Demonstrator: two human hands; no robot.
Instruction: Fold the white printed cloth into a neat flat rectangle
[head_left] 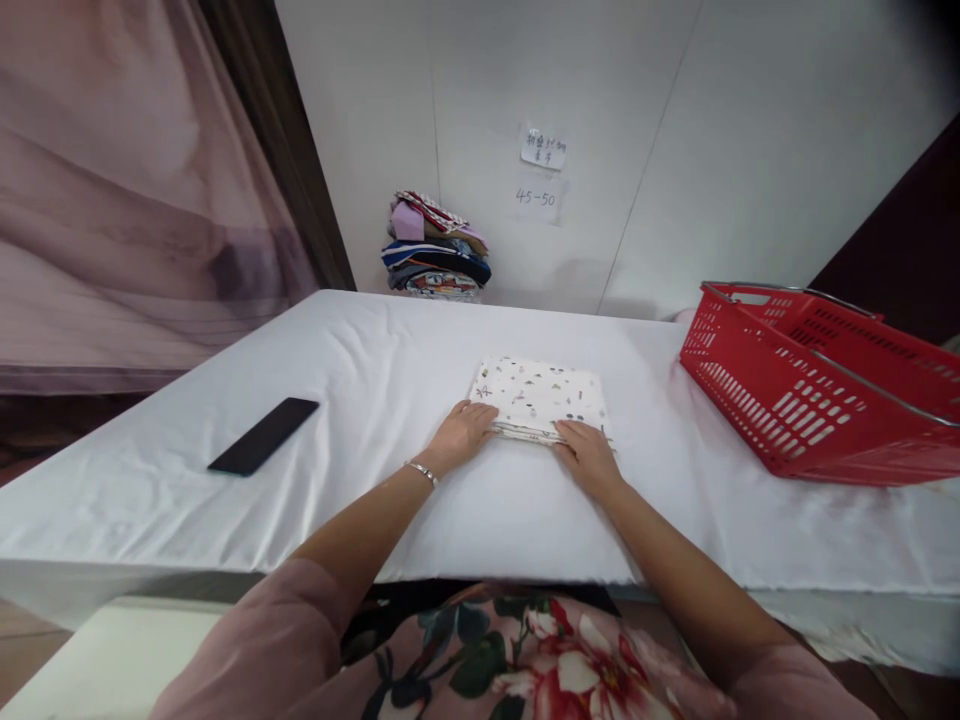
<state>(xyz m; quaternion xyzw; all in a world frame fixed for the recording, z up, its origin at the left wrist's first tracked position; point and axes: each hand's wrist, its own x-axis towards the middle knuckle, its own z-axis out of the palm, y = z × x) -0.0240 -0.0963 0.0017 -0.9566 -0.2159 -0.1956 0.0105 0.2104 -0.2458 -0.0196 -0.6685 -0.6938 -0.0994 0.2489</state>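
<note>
A neatly folded white cloth (541,390) with small printed figures lies flat on the white-covered table in front of me. Its layers show along the near edge. My left hand (461,435) holds the near left corner, fingers over the top and thumb by the edge; a silver bracelet circles that wrist. At the near right corner, my right hand (590,457) grips the cloth in the same way, with its thumb low against the front edge. The undersides of both hands are hidden.
A red plastic basket (787,400) with metal handles stands at the right. To the left lies a flat black phone-like slab (265,436). Folded fabrics (436,245) are stacked by the wall beyond the far edge of the white tablecloth (360,400). Paper notes (543,148) hang on the wall.
</note>
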